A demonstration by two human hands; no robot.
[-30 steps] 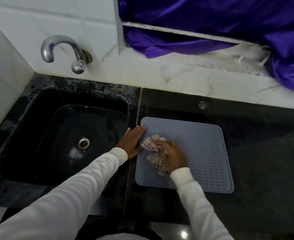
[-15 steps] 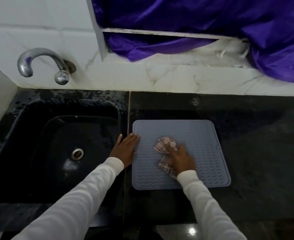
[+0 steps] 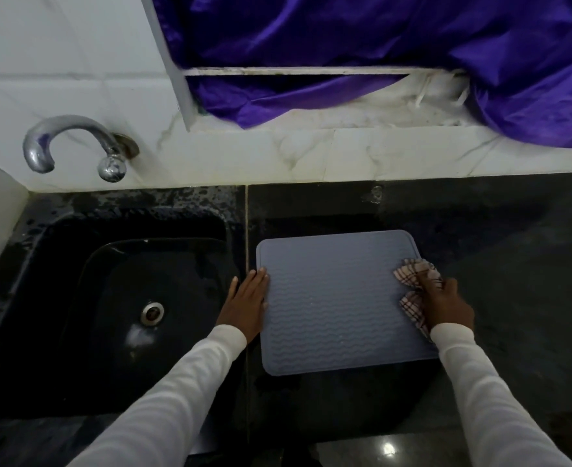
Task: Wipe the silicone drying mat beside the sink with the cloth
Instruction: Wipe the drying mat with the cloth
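Since half a second back: cloth (image 3: 415,291) and right hand (image 3: 446,305) shifted from the mat's middle out to its right edge; left hand (image 3: 246,306) much as before at the left edge

Right hand: fingers curled over the bunched checked cloth, gripping it, pressing it down where the silicone drying mat (image 3: 338,301) meets the dark tabletop (image 3: 513,264); part of the cloth trailing toward the white sleeve (image 3: 473,382)

Left hand: flat, fingers straight and together, resting on the mat's left border, palm partly over the strip between mat and sink (image 3: 75,298)

Mat: grey, wavy-ribbed, lying flat on the tabletop just right of the black sink, far edge toward the tiled wall

Elsewhere: chrome tap (image 3: 72,143) on the wall above the sink, drain (image 3: 152,312) in the basin, purple fabric (image 3: 379,45) draped over the ledge behind
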